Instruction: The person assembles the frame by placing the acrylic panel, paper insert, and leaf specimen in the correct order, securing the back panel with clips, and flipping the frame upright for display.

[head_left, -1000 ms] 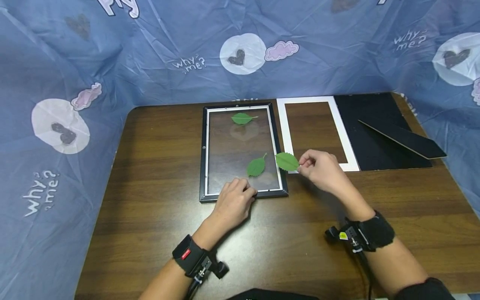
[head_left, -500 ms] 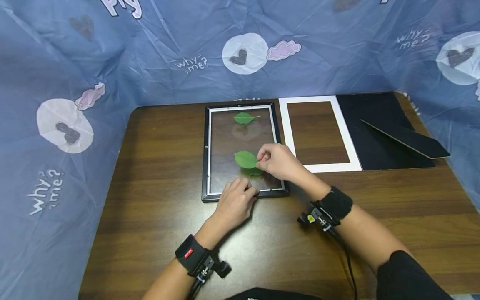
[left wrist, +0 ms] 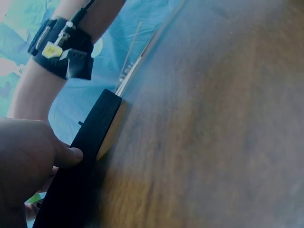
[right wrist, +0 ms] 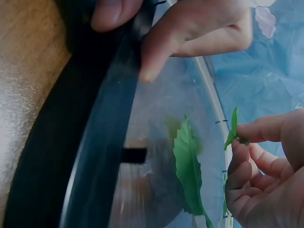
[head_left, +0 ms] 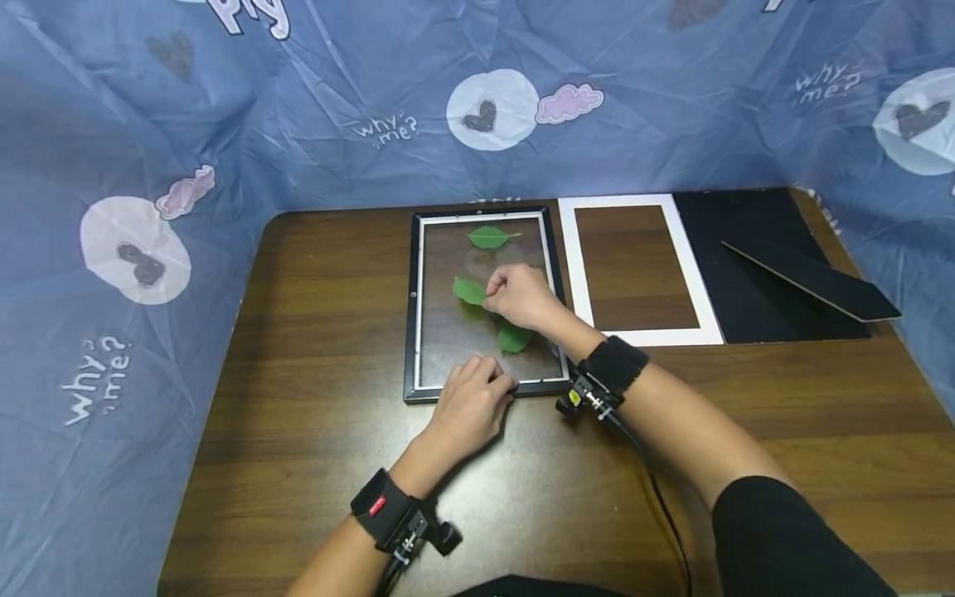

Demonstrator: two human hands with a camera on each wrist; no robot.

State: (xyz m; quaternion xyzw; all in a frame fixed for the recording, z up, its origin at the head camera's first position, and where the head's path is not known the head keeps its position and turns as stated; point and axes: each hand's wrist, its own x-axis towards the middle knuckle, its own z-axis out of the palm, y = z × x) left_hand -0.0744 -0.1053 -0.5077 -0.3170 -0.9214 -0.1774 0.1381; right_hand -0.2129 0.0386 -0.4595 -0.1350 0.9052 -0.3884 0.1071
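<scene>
- Blue cloth bkgd behind wood tabletop; white circles, dark hearts, pink clouds printed on it.
- Black frame flat on tabletop, white inner edge, clear panel inside.
- In frame, on panel: far leaf nr top; near leaf lower R, partly hidden by R wrist.
- R hand: thumb + fingers pinch held leaf by its stem end, over panel, btwn the other two.
- L hand: clamped on frame's near edge, thumb outside, fingers over rim.
- R of frame: white mat, cut-out centre; then black board w/ angled flap.
- Text: cloth reads "why me?" several times; letters at top cut off. Red label on L wristband too small to read.
</scene>
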